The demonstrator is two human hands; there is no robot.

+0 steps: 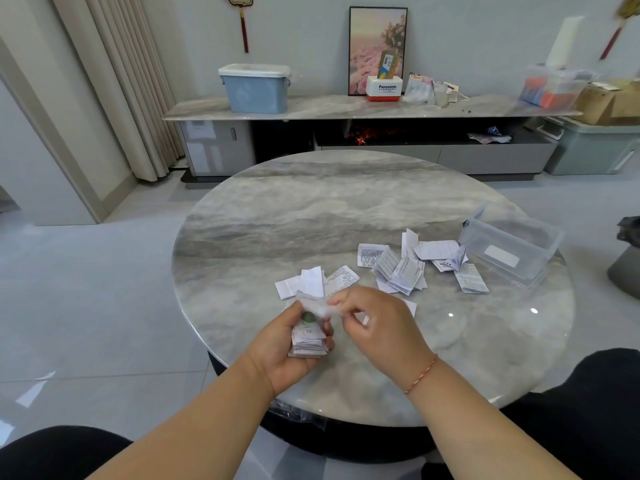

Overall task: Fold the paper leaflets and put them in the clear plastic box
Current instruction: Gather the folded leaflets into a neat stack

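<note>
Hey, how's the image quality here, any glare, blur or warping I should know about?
Head view: small glare spots on the table near its right edge; the leaflet between the left hand and right hand is motion-blurred; wide-angle warping bends the shelf and curtain; far-right clutter is smeared.

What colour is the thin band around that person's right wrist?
Red, perhaps with some gold, on the wrist bracelet; the head view shows it.

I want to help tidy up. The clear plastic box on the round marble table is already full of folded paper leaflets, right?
Not quite. The head view shows the clear plastic box on the round marble table holding no folded paper leaflets; they lie loose beside it.
</note>
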